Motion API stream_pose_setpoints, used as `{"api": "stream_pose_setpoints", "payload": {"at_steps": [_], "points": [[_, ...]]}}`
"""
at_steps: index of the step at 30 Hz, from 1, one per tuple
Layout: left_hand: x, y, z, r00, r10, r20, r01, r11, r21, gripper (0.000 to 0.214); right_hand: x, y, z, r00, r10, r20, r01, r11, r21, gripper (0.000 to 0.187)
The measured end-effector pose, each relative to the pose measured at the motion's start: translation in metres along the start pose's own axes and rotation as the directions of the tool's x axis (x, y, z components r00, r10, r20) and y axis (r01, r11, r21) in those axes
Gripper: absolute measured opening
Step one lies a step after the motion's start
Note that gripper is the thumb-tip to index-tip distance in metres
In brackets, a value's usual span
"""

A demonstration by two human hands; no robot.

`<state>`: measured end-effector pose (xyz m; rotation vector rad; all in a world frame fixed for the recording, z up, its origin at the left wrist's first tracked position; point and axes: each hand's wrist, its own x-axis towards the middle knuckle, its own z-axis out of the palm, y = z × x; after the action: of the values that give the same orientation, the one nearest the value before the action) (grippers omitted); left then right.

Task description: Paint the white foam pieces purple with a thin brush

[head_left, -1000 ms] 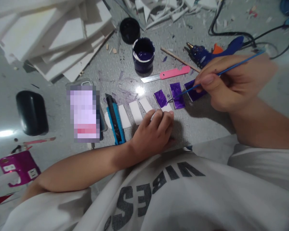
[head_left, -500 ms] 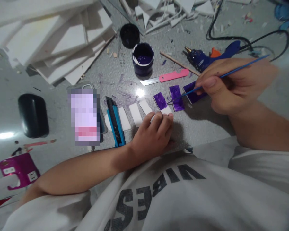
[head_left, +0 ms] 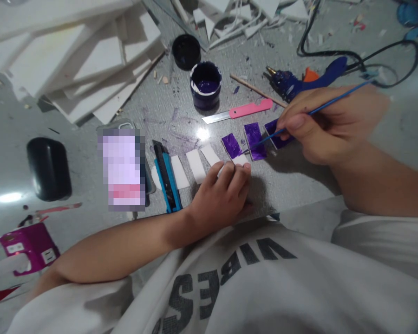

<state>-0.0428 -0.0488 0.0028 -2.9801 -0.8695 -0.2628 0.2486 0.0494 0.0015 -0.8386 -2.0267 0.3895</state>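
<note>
In my right hand a thin blue paintbrush is pinched between thumb and fingers. Its tip touches a small strip, purple on its far part and white on the near part. The curled fingers of my left hand press on the white near end, holding the strip against the table. To its right lie a purple strip and another purple piece, partly hidden by my right hand. Several white strips lie to the left. Beyond them stands an open jar of purple paint.
A pink-handled knife, a wooden stick and a blue glue gun lie beyond the strips. Leftward are a blue cutter, a phone and a black mouse. White boards are stacked at the far left.
My right hand and the paintbrush have shifted slightly left, the tip staying near the strip's white edge. My left hand keeps its place.
</note>
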Motion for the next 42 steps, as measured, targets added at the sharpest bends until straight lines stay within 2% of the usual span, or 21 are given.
{"api": "stream_pose_setpoints", "payload": {"at_steps": [2,5,8,11,13,16,20,25,30,33,37,42], "points": [[0.000,0.000,0.000,1.000,-0.007,0.017,0.007,1.000,-0.005,0.082,-0.001,0.000,0.000,1.000,0.012,0.000,-0.012,0.999,-0.030,0.027],[-0.001,0.000,0.000,0.999,-0.006,0.045,0.007,1.000,-0.025,0.085,0.001,-0.002,0.002,0.996,0.027,-0.080,-0.034,0.996,-0.087,0.032],[-0.001,0.000,0.001,0.999,-0.003,0.039,0.004,1.000,-0.026,0.085,0.002,-0.006,0.004,0.987,0.082,-0.141,-0.089,0.995,-0.044,0.037],[-0.001,0.000,0.000,1.000,-0.005,0.011,0.005,1.000,-0.007,0.083,0.002,-0.007,0.004,0.993,0.103,-0.062,-0.103,0.995,0.009,0.035],[0.000,0.000,0.000,1.000,-0.008,-0.019,0.008,1.000,0.004,0.082,0.002,-0.006,0.002,0.994,0.107,-0.016,-0.107,0.994,-0.019,0.036],[0.000,0.000,0.001,0.999,-0.013,-0.038,0.013,1.000,0.010,0.078,0.001,-0.006,0.003,0.994,0.081,-0.067,-0.087,0.993,-0.083,0.038],[0.000,0.000,0.001,1.000,-0.007,-0.011,0.007,1.000,-0.007,0.079,0.000,-0.009,0.007,0.978,0.158,-0.135,-0.160,0.987,-0.009,0.038],[-0.001,0.000,0.000,1.000,-0.010,0.016,0.010,1.000,-0.021,0.077,-0.002,-0.011,0.010,0.981,0.183,-0.070,-0.180,0.982,0.050,0.040],[-0.001,0.001,0.000,0.999,-0.023,0.046,0.024,0.999,-0.031,0.072,-0.003,-0.010,0.008,0.991,0.135,-0.021,-0.135,0.991,-0.009,0.038],[-0.001,0.001,0.001,0.997,-0.024,0.072,0.029,0.998,-0.061,0.075,-0.001,-0.010,0.009,0.989,0.108,-0.102,-0.113,0.992,-0.050,0.039],[-0.001,0.001,0.001,0.998,-0.013,0.060,0.016,0.999,-0.039,0.078,0.004,-0.011,0.013,0.962,0.123,-0.242,-0.125,0.992,0.006,0.042],[0.000,0.002,-0.004,0.998,-0.024,0.057,0.025,1.000,-0.004,0.075,0.006,-0.010,0.018,0.954,0.109,-0.278,-0.093,0.993,0.071,0.037]]}}
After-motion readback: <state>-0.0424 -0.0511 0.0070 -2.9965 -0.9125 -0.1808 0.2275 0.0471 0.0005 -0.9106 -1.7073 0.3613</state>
